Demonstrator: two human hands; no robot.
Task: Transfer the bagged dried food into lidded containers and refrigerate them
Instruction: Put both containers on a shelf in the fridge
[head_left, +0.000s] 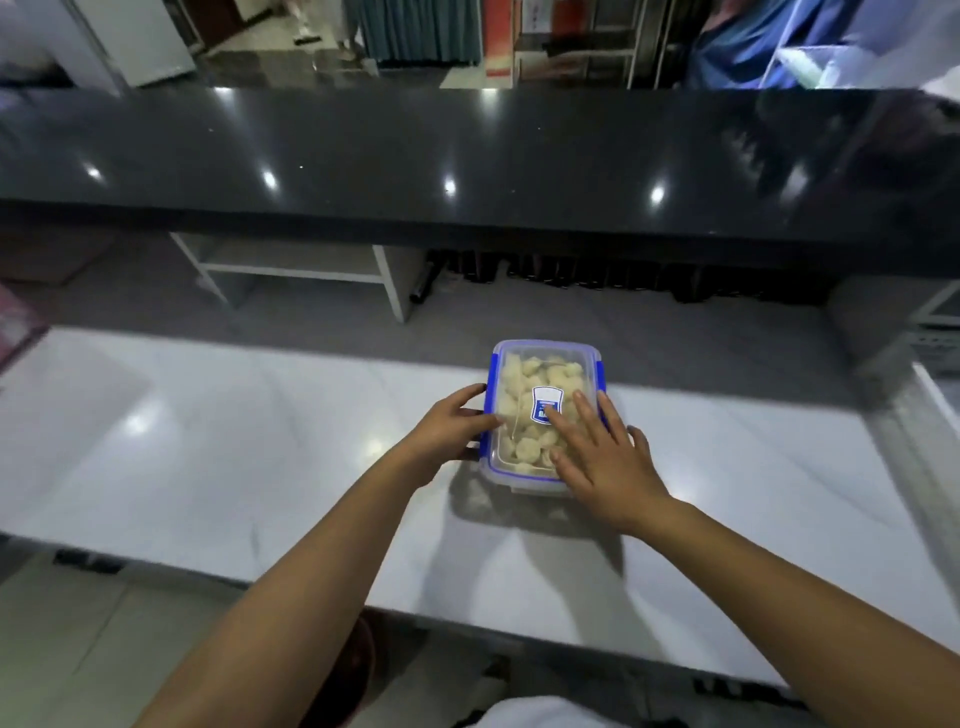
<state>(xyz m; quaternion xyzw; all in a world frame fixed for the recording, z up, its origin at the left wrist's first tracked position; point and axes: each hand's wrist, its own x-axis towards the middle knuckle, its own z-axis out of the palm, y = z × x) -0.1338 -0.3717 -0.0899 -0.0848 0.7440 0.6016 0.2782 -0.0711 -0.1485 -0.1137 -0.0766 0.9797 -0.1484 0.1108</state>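
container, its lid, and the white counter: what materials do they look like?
Container: clear plastic, probably; pale food pieces show through it.
Lid: clear plastic with a blue rim and blue side clips, semi-glossy.
White counter: polished stone or a look-alike; faint grey veins and sharp lamp reflections. Which one is unclear.

Clear plastic container (540, 410) on glossy white countertop (234, 441).

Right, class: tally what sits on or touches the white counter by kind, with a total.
Lidded clear containers with blue clips: 1
Blue labels on the lid: 1
Hands touching the container: 2, left hand and right hand
Total: 4
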